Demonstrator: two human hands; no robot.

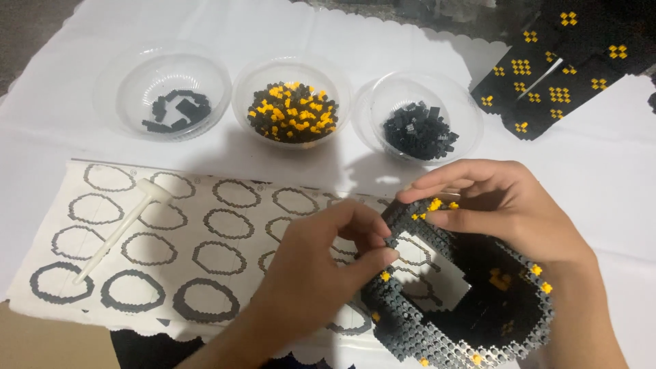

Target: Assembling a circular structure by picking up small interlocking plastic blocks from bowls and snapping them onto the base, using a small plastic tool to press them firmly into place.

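Observation:
A hollow ring-shaped model of tiny black bricks with yellow dots (424, 328) rests on the printed sheet at the lower right. My right hand (506, 212) grips its upper rim from above, fingers curled over the wall. My left hand (318, 266) pinches the rim's inner edge between thumb and fingertips, right beside the right hand's fingers. Whether a loose brick sits between the left fingertips cannot be seen.
Three clear bowls stand at the back: flat black pieces (174, 113), mixed black and yellow bricks (292, 113), small black bricks (420, 130). A white plastic tool (119, 229) lies on the instruction sheet of ring diagrams (205, 253). Built black-and-yellow panels (553, 68) lie top right.

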